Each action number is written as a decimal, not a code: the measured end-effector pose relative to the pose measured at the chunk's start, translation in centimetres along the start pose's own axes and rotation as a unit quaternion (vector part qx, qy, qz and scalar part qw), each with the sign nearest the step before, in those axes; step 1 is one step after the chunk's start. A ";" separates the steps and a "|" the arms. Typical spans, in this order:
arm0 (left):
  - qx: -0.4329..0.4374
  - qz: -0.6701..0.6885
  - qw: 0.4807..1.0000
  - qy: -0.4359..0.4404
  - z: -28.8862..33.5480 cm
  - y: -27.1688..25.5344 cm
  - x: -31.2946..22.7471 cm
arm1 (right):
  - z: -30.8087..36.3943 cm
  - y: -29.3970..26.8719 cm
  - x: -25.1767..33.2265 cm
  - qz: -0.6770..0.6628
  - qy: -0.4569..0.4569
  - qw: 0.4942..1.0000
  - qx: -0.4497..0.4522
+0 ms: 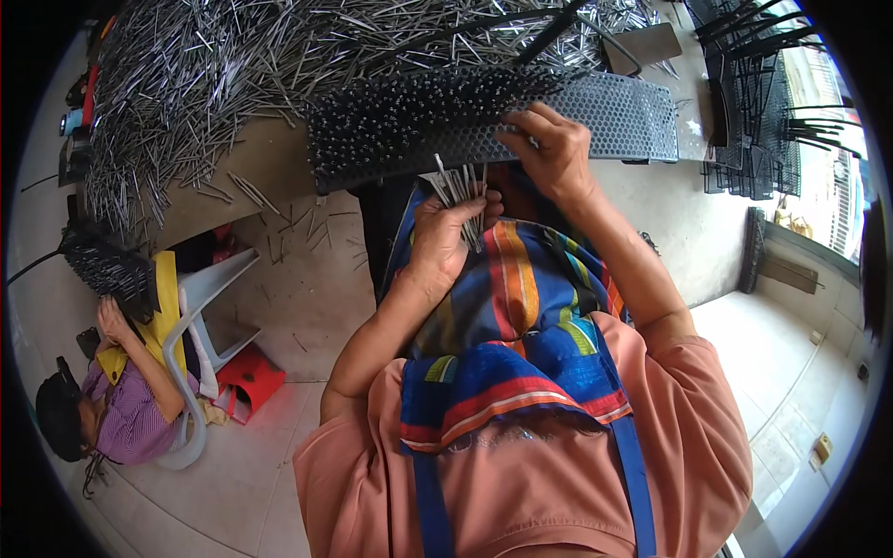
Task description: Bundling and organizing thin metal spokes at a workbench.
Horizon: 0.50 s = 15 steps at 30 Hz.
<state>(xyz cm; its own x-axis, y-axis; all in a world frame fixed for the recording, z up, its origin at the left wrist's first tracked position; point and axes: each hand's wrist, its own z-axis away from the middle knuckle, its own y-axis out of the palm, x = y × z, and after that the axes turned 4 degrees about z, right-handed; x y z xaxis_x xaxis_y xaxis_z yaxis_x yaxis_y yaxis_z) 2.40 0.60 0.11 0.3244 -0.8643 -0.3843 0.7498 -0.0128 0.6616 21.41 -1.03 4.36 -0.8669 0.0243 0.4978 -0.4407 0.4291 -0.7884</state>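
Note:
My left hand is closed around a bundle of thin metal rods, which fan upward just below the near edge of a long perforated rack. Many dark rods stand packed in the rack's holes on its left and along its far side. Toward the right end, rows of holes show bare. Over the rack's middle, my right hand has its thumb and fingers pinched together, close to the border between filled and bare holes. Whatever it may hold between the fingertips is too small to make out.
A big heap of loose metal rods covers the table beyond the rack. Dark wire racks stand at the right. At the left a co-worker sits by a white plastic chair, touching another rod-filled rack. A red bag lies on the floor.

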 end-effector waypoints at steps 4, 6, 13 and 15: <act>0.022 -0.008 1.000 -0.008 0.7 0.8 -0.5 | 2.0 1.8 0.7 -0.345 0.276 0.869 0.224; 0.018 -0.003 1.000 0.001 0.8 0.7 -0.6 | 2.2 2.1 1.3 -0.397 0.343 0.822 0.221; -0.092 -0.008 0.995 -0.027 1.4 -3.0 -0.9 | -0.4 3.3 2.5 -0.435 0.309 0.845 -0.026; -0.090 -0.015 0.996 -0.014 1.7 -3.5 -0.1 | -1.3 4.2 2.9 -0.337 0.147 0.926 -0.083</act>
<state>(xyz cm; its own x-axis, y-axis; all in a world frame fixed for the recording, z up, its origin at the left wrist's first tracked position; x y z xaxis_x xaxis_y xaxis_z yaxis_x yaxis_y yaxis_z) -1.25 -0.12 -1.06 0.2851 -0.8788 -0.3827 0.8508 0.0482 0.5233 17.35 2.04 2.93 -0.2967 -0.0662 0.9527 -0.7955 0.5691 -0.2082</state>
